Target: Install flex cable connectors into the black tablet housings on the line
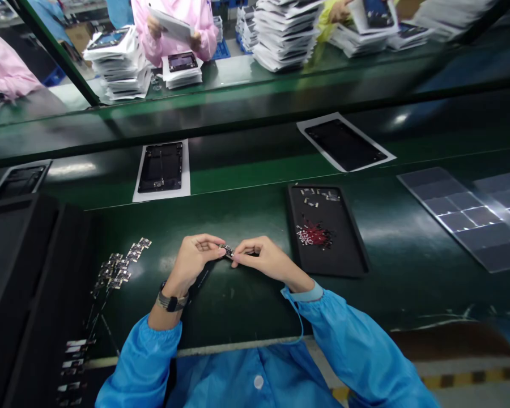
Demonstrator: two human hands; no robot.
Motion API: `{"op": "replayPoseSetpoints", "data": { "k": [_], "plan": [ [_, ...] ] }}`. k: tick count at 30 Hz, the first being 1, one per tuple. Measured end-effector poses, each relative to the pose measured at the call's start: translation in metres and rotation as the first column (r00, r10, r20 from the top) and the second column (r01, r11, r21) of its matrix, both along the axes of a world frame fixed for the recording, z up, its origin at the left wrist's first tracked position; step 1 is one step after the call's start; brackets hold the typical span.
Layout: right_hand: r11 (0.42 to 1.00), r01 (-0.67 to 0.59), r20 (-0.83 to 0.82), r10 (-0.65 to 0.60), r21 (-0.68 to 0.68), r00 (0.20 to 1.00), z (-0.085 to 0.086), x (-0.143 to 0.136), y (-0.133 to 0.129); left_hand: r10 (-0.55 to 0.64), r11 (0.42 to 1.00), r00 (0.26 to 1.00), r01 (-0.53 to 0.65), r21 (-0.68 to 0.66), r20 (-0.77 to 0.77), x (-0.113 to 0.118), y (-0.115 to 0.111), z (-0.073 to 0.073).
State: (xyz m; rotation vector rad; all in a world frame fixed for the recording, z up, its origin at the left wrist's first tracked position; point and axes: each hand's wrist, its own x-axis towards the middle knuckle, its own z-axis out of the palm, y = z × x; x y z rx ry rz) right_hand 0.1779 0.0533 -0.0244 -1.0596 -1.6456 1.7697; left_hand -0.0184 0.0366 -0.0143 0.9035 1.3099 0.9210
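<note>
- Nearest, the person is wearing a blue jacket (pixel 361 334), and both sleeves are reaching forward over the green table (pixel 233 323).
- At the near left, several small parts (pixel 74 362) are lying in a row beside a large black box (pixel 46 272).
- The left hand (pixel 198 256), with a watch (pixel 170 303) on its wrist, is pinching a small circuit board (pixel 228 251); its grip is clamped on the left end.
- The right hand (pixel 263 258) is pinching the same board at the right end, so its grip is also closed on it. The board is staying between the two hands, above the table.
- A thin dark strip (pixel 201 281) is showing below the left hand; I cannot tell if it is joined to the board.
- To the left, a group of similar boards (pixel 118 266) is lying loosely.
- To the right, a black tray (pixel 344 258) is carrying a bunch of red wires (pixel 317 234) and, farther inside, some small pieces (pixel 309 201).
- Far right, a clear plastic sheet (pixel 463 218) is lying flat and shining.
- Beyond, three dark panels (pixel 160 167) are resting on white sheets (pixel 186 187).
- Farthest, a co-worker in pink (pixel 208 34) is holding a white packet (pixel 172 24) near tall stacks (pixel 283 37).
</note>
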Motion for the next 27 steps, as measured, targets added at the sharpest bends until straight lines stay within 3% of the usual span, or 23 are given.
{"op": "replayPoseSetpoints", "data": {
  "k": [5, 27],
  "plan": [
    [0.997, -0.066, 0.017, 0.067, -0.040, 0.998, -0.0019, 0.0027, 0.0009, -0.040, 0.999, 0.999, 0.039, -0.032, -0.005, -0.0010, -0.0006, -0.0004],
    [0.992, -0.080, 0.057, 0.086, -0.099, 0.995, -0.0032, 0.0024, -0.0018, -0.091, 0.996, 0.995, 0.090, -0.018, -0.039, -0.0021, -0.0010, -0.0032]
  ]
}}
